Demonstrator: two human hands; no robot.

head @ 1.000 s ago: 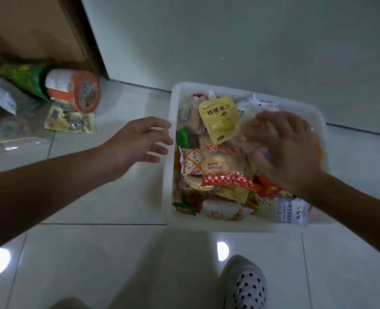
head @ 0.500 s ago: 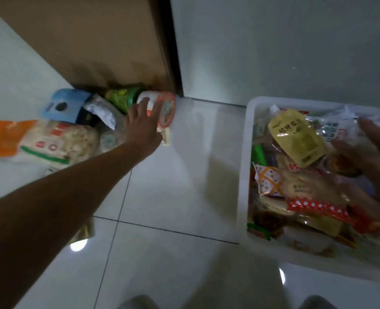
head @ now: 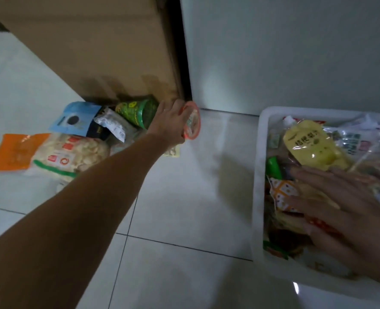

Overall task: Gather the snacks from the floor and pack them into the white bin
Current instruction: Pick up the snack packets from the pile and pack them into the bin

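My left hand [head: 167, 124] reaches out to the snack pile by the wooden door and grips an orange-rimmed cup snack [head: 192, 120] lying on its side. A green cup snack [head: 137, 112] lies just behind it. The white bin [head: 258, 175] stands on the floor at the right, packed with several snack packets, a yellow pouch [head: 311, 144] on top. Over those packets my right hand [head: 349, 210] lies flat with straight, spread fingers.
More snacks lie on the floor at the left: a blue packet [head: 75, 118], a white bag with red and green print [head: 73, 157], an orange packet [head: 15, 151]. A wooden door [head: 91, 45] and a white wall [head: 284, 52] close the far side. Pale floor tiles [head: 184, 208] lie between pile and bin.
My left hand has reached from beside the bin to the pile and closed round the orange-rimmed cup. The view has swung left. My right hand stays flat on the packets in the bin.
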